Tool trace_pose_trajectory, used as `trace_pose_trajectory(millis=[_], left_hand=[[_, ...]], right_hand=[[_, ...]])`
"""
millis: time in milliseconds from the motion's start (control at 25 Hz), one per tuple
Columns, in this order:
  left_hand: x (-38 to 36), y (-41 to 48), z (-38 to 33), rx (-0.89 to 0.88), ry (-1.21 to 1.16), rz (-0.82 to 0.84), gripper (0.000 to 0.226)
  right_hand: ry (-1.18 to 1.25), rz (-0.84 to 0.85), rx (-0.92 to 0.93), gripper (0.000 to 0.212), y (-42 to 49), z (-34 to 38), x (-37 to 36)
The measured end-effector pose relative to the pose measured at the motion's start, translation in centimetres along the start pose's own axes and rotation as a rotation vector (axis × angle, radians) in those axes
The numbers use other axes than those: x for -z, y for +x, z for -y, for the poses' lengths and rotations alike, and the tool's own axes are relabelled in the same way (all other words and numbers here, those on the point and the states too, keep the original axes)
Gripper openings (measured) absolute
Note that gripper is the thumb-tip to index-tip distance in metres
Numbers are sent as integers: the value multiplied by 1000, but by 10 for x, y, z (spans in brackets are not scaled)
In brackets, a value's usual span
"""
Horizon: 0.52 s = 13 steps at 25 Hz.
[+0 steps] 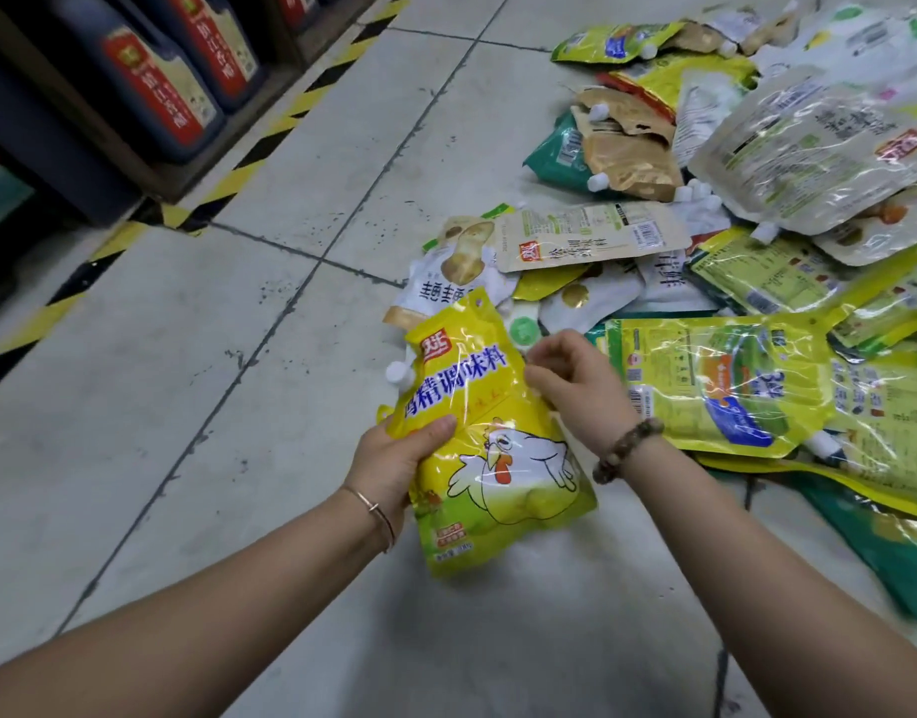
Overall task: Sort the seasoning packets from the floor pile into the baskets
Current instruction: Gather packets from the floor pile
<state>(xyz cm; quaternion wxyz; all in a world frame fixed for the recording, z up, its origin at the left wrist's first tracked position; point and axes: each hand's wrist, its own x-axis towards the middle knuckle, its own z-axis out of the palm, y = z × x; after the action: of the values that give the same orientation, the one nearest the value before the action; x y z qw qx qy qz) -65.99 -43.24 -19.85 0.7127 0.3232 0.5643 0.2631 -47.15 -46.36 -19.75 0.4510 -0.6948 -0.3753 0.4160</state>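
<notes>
Head view: left hand [394, 461] gripped the yellow chicken packet [497, 443] by its left edge, right hand [575, 386] pinched its right edge, held above the floor [212, 484] beside the pile [731, 282]; label kept facing up would ease choosing its basket

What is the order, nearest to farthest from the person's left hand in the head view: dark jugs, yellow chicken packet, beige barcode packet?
1. yellow chicken packet: gripped by the left hand itself, right in front of the person.
2. beige barcode packet: ahead and to the right, on the pile.
3. dark jugs: far upper left, on the shelf.
</notes>
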Motion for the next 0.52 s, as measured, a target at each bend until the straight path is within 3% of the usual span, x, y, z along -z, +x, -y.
trace_pose_trajectory(millis=[80,160,280,400,520], left_hand=[[24,0,2,15,49,-144,18],[47,-1,3,14,112,-242,14],[72,-1,4,26,168,-302,13],[81,-1,3,49,207,-323,13],[81,1,2,69,216,-305,14]], right_hand=[[-360,201,87,28,22,-7,-15],[-773,461,74,60,37,-18,-28],[-1249,553,60,94,46,-29,-45],[-1299,505,-107,87,48,-34,-54],[-990,439,-271,61,34,-45,-43]])
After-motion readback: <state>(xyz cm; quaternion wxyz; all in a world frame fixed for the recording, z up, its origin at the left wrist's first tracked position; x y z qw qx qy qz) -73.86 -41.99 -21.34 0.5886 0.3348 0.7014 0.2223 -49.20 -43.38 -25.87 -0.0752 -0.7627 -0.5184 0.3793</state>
